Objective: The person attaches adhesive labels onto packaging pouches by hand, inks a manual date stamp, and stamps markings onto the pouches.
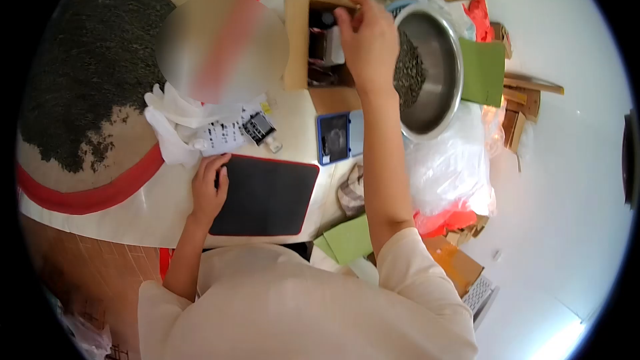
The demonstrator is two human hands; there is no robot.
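Note:
My right hand [371, 41] is over an open cardboard box [297, 43], its fingers bent and the thumb side apart, with nothing visible in them. Inside the box are a white box-shaped item [331, 47] and dark items that are hard to make out. My left hand [209, 185] rests at the left edge of a black mat with a red border [267, 197], fingers loosely bent with a gap between them and nothing seen in them. White gloves [175, 123], a printed white packet [223, 135] and a small black-and-white item [259, 128] lie above the mat.
A steel bowl [440, 73] holding dried leaves [408, 70] stands right of the box. A blue-framed case [333, 139] lies below the box. At left, dark leaves [93, 53] cover a red-rimmed round tray [107, 190]. Plastic bags [450, 160] and a green panel [483, 72] are farther right.

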